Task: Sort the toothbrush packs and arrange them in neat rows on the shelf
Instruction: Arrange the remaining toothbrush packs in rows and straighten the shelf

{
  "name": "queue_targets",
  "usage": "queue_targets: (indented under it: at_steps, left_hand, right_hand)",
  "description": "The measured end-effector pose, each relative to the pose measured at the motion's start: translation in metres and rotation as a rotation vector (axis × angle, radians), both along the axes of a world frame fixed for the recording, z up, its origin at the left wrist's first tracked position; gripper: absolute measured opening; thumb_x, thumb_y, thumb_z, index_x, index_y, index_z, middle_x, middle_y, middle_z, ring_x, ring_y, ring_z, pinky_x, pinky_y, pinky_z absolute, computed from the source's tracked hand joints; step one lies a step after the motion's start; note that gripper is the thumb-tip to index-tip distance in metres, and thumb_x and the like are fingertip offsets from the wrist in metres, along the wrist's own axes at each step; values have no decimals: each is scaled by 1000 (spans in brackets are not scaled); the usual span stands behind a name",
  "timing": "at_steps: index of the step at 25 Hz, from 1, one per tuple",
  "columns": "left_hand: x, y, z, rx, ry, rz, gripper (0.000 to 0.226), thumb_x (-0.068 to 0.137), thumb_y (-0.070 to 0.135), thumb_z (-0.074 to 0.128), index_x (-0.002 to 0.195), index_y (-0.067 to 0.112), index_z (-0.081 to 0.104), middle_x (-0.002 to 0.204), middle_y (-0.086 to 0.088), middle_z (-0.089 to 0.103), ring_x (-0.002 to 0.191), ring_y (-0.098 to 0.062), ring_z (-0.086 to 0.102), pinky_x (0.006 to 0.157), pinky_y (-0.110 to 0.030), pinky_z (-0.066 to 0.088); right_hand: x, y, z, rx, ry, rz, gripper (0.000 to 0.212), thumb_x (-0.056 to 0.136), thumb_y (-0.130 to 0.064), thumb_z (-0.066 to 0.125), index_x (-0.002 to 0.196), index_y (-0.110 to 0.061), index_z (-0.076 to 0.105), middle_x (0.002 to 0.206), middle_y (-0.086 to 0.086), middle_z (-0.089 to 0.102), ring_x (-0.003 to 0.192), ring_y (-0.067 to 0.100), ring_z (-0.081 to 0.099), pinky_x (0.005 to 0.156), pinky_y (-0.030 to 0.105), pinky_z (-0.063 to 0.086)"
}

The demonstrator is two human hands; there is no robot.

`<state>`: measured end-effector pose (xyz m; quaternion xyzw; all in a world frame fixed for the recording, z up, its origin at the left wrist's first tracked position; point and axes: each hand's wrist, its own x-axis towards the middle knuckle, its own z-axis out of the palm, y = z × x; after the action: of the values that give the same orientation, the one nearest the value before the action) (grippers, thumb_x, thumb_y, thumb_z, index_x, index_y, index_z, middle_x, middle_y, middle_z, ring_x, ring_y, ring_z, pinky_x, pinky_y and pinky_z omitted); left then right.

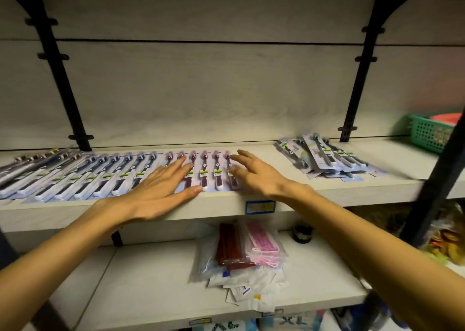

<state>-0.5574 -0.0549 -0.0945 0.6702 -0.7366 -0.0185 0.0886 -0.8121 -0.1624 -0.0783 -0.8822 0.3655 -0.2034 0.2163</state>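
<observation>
Head view shows my left hand (161,192) flat, fingers (176,168) straight, pressing the purple toothbrush packs (203,169) in the row along the shelf (327,192); my right hand (251,172) hovers spread at the row's end, holding nothing. I judge I'm squaring this row. Next, the unsorted pile (324,157) to the right needs fetching.
</observation>
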Motion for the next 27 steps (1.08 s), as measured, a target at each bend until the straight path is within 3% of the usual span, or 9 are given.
queue_targets:
  at_steps: [4,7,12,15,18,23,27]
  left_hand:
    - [-40,-35,12,-65,30,-19,94,84,87,13,160,33,13,167,10,-4,152,-7,-5,122,-30,-2]
    - [-97,-86,21,-48,51,-81,87,85,80,21,157,31,29,168,3,12,155,-13,11,125,-35,7]
    - [-168,-175,41,-79,-10,-202,55,101,56,42,151,32,39,163,5,28,148,-18,31,119,-37,30]
    - [-199,-216,45,-51,-44,-218,55,102,46,48,153,30,37,163,6,29,147,-17,33,119,-36,30]
    - [-213,-233,47,95,7,-240,53,99,37,55,150,26,44,155,3,45,136,-19,47,115,-36,38]
    - [-200,-236,55,139,-80,-159,58,82,17,54,138,28,59,140,8,60,129,-15,55,109,-31,43]
    - [-194,-224,39,-4,-285,-208,56,81,27,57,136,37,57,139,16,59,127,-10,54,103,-36,48]
  right_hand:
    - [-62,-38,18,-399,84,-101,48,101,-41,47,143,-17,50,154,4,42,149,21,26,119,35,24]
    - [-108,-78,29,-504,165,-225,49,98,-40,51,140,-16,52,145,7,52,137,26,40,112,37,33]
    - [-171,-145,34,-188,141,-359,65,94,-48,58,145,-11,44,142,14,55,126,32,54,104,39,45]
    - [-188,-176,33,-61,101,-325,70,91,-53,61,146,-13,42,141,14,56,124,30,56,104,40,45]
    - [-185,-197,26,-12,67,-260,73,91,-57,58,148,-15,40,144,11,54,124,28,56,105,39,45]
    - [-168,-226,21,-13,28,-165,65,93,-51,58,147,-18,43,141,6,58,122,25,58,106,44,45]
    - [-158,-241,13,-249,89,-202,42,96,-46,53,134,-28,58,127,-2,68,118,24,61,106,43,40]
